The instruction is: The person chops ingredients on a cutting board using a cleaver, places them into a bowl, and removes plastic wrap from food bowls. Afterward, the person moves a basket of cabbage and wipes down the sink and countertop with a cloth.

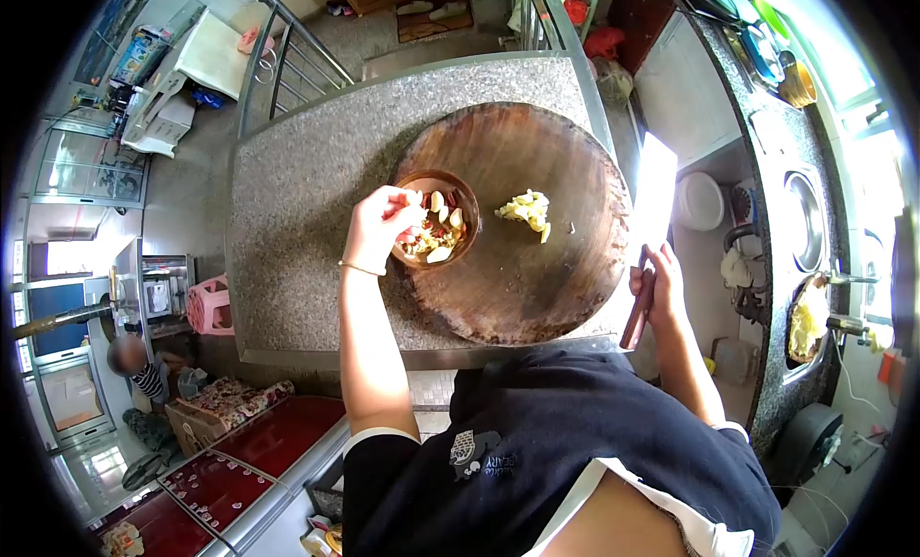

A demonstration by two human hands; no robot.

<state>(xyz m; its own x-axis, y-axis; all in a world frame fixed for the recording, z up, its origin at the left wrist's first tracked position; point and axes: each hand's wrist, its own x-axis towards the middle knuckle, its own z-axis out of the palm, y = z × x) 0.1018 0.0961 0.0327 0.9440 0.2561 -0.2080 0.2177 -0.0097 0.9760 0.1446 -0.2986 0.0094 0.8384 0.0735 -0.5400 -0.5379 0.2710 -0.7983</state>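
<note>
A brown bowl (470, 204) holds pale garlic-like cloves and reddish pieces, and it rests on the left part of a round wooden chopping board (517, 294). My left hand (385, 224) reaches over the bowl's left side, its fingers pinched together; what is between them is too small to name. A small heap of pale chopped pieces (527, 210) lies near the board's middle. At the right, beyond the board's edge, my right hand (661, 279) is closed around the handle of a cleaver (654, 188), whose wide, bright blade points away from me.
The board stands on a speckled stone counter (297, 203) with a metal edge. Right of it is another counter with a sink (803, 222) and a yellow container (797, 83). A railing (307, 45) rises behind. Another person (144, 365) is at the far left.
</note>
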